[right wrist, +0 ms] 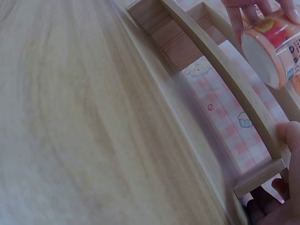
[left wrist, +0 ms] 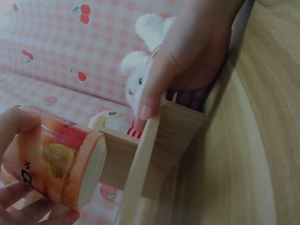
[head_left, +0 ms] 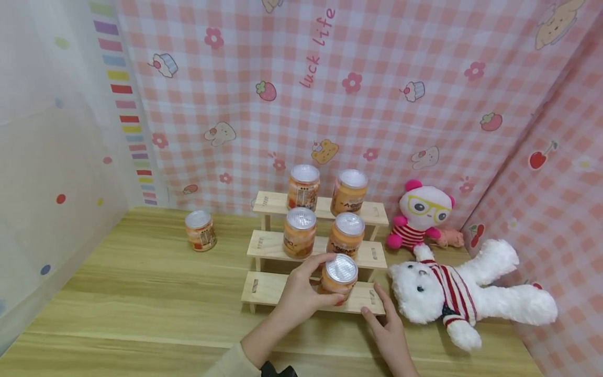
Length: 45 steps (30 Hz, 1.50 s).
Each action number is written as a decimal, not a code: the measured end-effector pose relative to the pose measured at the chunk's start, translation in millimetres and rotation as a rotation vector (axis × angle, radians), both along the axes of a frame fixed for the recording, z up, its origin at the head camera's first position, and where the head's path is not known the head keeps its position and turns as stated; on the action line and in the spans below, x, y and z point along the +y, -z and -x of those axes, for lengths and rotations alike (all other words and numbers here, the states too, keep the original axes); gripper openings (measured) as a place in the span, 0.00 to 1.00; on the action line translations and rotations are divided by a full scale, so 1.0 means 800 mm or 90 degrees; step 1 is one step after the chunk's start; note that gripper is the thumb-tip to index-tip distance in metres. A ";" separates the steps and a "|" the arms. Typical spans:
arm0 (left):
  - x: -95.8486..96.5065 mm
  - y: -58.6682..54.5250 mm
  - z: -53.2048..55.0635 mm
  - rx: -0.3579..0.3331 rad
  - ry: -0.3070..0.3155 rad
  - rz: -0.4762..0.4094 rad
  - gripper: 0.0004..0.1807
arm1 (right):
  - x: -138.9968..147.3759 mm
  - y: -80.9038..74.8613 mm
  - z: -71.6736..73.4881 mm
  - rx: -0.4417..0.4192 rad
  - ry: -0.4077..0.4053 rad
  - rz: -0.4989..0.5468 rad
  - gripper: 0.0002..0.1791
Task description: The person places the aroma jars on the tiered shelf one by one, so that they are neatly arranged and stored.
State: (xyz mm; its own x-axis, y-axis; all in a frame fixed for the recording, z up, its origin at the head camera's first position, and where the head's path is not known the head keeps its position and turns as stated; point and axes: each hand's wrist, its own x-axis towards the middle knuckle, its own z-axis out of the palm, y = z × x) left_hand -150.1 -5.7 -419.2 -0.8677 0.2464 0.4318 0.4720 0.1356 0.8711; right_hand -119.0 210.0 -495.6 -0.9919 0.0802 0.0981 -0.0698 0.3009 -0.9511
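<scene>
My left hand (head_left: 303, 288) grips an orange-labelled fruit jar (head_left: 338, 285) with a silver lid, over the lowest board of a wooden tiered stand (head_left: 266, 288). In the left wrist view the jar (left wrist: 61, 164) is tilted, its pale base facing the board. At the stand's right end, my right hand (head_left: 388, 332) holds the lowest board. The right wrist view shows its thumb (right wrist: 290, 136) against the board's edge and its other fingers below. Two similar jars stand on the middle tier, among them a jar (head_left: 300, 234) at left; two more, including a jar (head_left: 349, 192), occupy the top tier.
Another jar (head_left: 201, 231) sits alone on the wooden table (head_left: 155, 293), left of the stand. Right of the stand are a pink panda doll (head_left: 419, 212) and a white plush bear (head_left: 452, 293) lying down. A pink checked cloth (head_left: 292, 115) hangs behind.
</scene>
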 end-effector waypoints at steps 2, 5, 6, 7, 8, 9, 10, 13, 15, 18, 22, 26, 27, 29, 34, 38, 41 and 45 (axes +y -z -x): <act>0.003 0.003 0.001 0.000 -0.002 0.005 0.41 | 0.000 0.000 0.000 -0.002 0.000 0.001 0.37; 0.006 0.006 0.003 0.001 -0.005 0.012 0.41 | 0.000 -0.001 0.000 -0.003 0.000 0.003 0.37; 0.007 0.008 0.004 -0.001 -0.006 0.013 0.41 | 0.000 -0.002 -0.001 -0.004 0.000 0.003 0.37; 0.008 0.009 0.004 -0.002 -0.006 0.015 0.41 | 0.000 -0.002 -0.001 -0.005 0.000 0.004 0.37; 0.009 0.010 0.005 -0.003 -0.008 0.017 0.41 | 0.000 -0.002 -0.001 -0.006 -0.001 0.004 0.37; 0.010 0.011 0.005 -0.006 -0.010 0.020 0.41 | 0.000 -0.002 -0.001 -0.007 0.000 0.004 0.37; 0.011 0.012 0.005 -0.007 -0.011 0.021 0.41 | 0.000 -0.002 -0.001 -0.007 0.000 0.004 0.37; 0.013 0.015 0.006 -0.010 -0.013 0.027 0.41 | 0.000 -0.003 -0.002 -0.005 0.002 0.002 0.37; 0.015 0.016 0.006 -0.012 -0.013 0.028 0.41 | 0.001 -0.003 -0.002 -0.003 0.003 0.002 0.37; 0.017 0.019 0.006 -0.010 -0.013 0.027 0.41 | 0.001 -0.002 -0.002 -0.002 0.002 0.006 0.37; 0.019 0.024 0.007 -0.006 -0.010 0.023 0.41 | 0.002 0.000 -0.002 -0.001 -0.001 0.009 0.37; 0.020 0.025 0.007 -0.018 -0.004 0.020 0.41 | 0.002 0.002 -0.002 0.005 -0.003 0.006 0.37; 0.020 0.025 0.007 -0.023 -0.003 0.019 0.41 | 0.003 0.002 -0.002 0.006 -0.003 0.005 0.36; 0.020 0.025 0.007 -0.030 0.000 0.015 0.41 | 0.002 0.002 -0.002 0.008 -0.002 0.005 0.36; 0.019 0.025 0.008 -0.024 0.002 0.015 0.41 | 0.003 0.002 -0.001 0.008 -0.001 0.002 0.36; 0.018 0.026 0.007 -0.012 0.001 0.026 0.41 | 0.003 0.002 0.000 0.010 -0.001 0.000 0.36; 0.017 0.025 0.007 -0.007 0.000 0.041 0.41 | 0.002 0.002 0.000 0.015 -0.003 0.000 0.36; 0.015 0.022 0.006 -0.003 -0.001 0.069 0.42 | 0.002 0.003 0.001 0.021 -0.004 0.003 0.36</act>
